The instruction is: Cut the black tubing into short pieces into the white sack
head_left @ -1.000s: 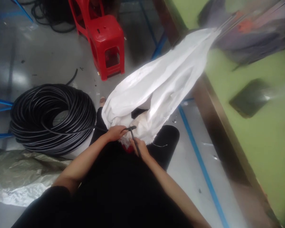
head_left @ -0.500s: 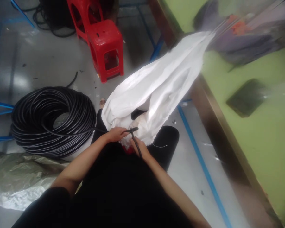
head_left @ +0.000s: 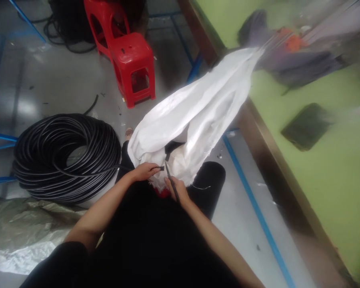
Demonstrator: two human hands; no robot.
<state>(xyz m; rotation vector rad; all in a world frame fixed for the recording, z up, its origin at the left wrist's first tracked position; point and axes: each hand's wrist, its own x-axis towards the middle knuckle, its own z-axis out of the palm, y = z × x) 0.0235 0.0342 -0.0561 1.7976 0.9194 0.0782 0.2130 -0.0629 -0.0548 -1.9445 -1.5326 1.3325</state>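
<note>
My left hand (head_left: pixel 145 171) is closed around a black hose (head_left: pixel 91 175), and its short cut end pokes out past the fingertips. That hose runs left into a big coil (head_left: pixel 67 156) on the floor. In my right hand (head_left: pixel 180 191) is a pair of dark scissors (head_left: pixel 172 181), blades together and pointing up, just right of the hose end and apart from it. Beneath both hands a white woven sack (head_left: pixel 180 116) spreads over my lap, its far end drawn up to the table edge. A small dark piece (head_left: pixel 167 157) shows against the sack just above the scissor tips.
Red plastic stools (head_left: pixel 135 60) stand ahead on the grey floor. To the right runs a green-topped table (head_left: pixel 339 176) with a dark flat object (head_left: pixel 306 126) and grey cloth (head_left: pixel 303 68) on it. Crumpled plastic sheeting (head_left: pixel 27 232) lies at the lower left.
The scissor blades have closed and the hose end beyond my left fingers is now shorter. A cut piece of hose has come away above the blades.
</note>
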